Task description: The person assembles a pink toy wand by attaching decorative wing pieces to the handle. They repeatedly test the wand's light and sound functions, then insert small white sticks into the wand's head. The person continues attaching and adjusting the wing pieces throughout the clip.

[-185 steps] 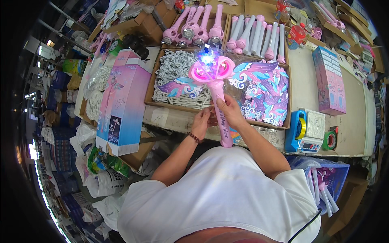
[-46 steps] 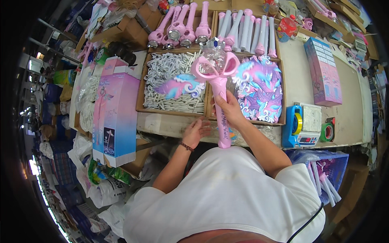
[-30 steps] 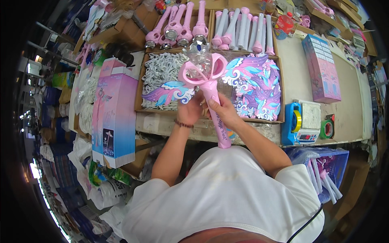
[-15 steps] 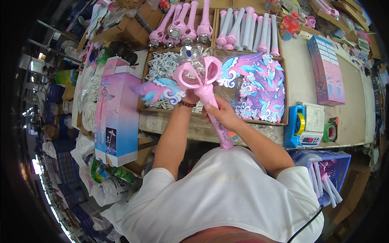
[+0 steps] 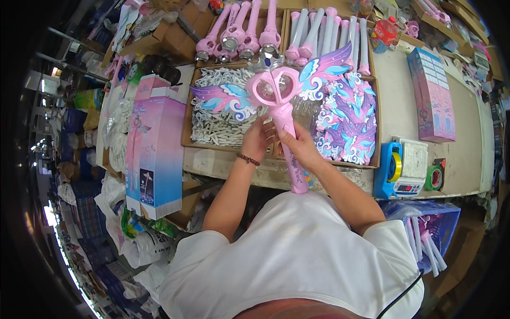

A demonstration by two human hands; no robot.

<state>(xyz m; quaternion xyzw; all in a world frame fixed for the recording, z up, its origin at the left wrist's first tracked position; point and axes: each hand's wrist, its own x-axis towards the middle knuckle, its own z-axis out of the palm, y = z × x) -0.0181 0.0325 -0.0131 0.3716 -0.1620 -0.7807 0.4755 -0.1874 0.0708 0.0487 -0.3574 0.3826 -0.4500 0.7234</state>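
A pink toy wand (image 5: 285, 117) stands tilted over the table edge, its handle end against my white shirt. Its head is a round openwork cage around a clear ball, topped by a silver crown with a dark blue gem. Purple, pink and blue wings (image 5: 325, 69) spread from both sides of the head. My right hand (image 5: 300, 146) is wrapped round the handle below the head. Beside the handle, my left hand (image 5: 258, 139) has its fingers apart and holds nothing; whether its fingertips touch the handle I cannot tell. A beaded bracelet (image 5: 248, 159) circles that wrist.
Cardboard compartments ahead hold white looped cords (image 5: 212, 80), loose wings (image 5: 350, 117), pink wand bodies (image 5: 269, 29) and pale tubes (image 5: 319, 37). A printed box (image 5: 154, 149) stands left, another box (image 5: 431, 95) right. A tape dispenser (image 5: 390, 167), scale (image 5: 411, 162) and blue crate (image 5: 449, 218) are at right.
My left hand has come off the wing near the wand's head and moved down beside the handle. The head has swung right and the wings now spread evenly; my right hand keeps its grip.
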